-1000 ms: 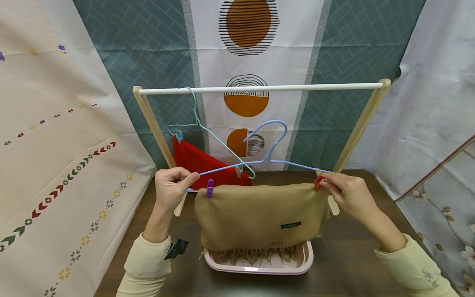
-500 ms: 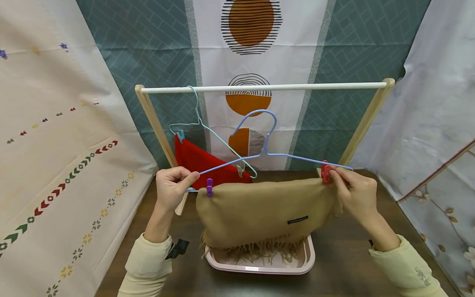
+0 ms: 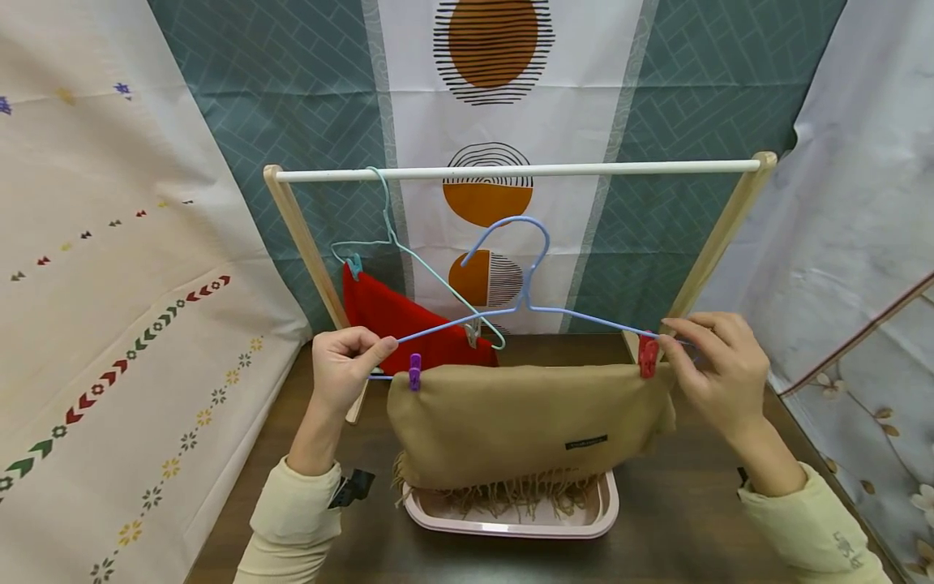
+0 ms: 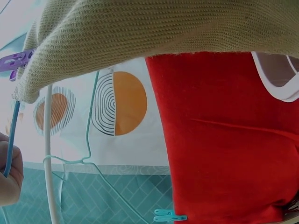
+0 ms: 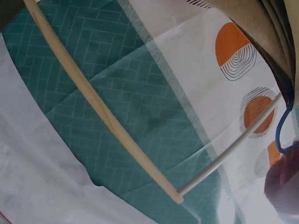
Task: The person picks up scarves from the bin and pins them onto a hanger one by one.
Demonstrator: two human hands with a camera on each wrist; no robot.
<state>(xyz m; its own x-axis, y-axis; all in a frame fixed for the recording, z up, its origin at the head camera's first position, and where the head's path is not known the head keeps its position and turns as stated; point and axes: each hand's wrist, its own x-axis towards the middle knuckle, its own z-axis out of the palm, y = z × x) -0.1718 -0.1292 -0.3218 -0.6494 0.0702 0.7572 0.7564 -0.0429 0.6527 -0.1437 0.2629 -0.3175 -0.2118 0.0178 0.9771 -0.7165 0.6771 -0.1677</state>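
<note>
A light blue hanger (image 3: 527,297) is held up by both hands, its hook uppermost. Over its lower bar hangs a folded tan scarf (image 3: 503,414) with a fringe and a small dark label. A purple clothespin (image 3: 414,373) clips the scarf at the left, a red clothespin (image 3: 648,357) at the right. My left hand (image 3: 341,363) pinches the hanger's left end between thumb and fingers. My right hand (image 3: 726,373) pinches its right end, just beside the red clothespin. In the right wrist view the blue hanger end (image 5: 279,135) curves at the blurred fingers.
Behind stands a wooden rack with a white rod (image 3: 598,169). From its left part hangs a teal hanger (image 3: 430,274) with a red cloth (image 3: 383,316) clipped on. A pink basin (image 3: 511,530) sits on the dark table under the fringe. Fabric curtains surround the table.
My right hand has let go of the red clothespin and moved right onto the hanger's end. The clothespin now sits on the bar with the scarf. The left hand keeps its pinch.
</note>
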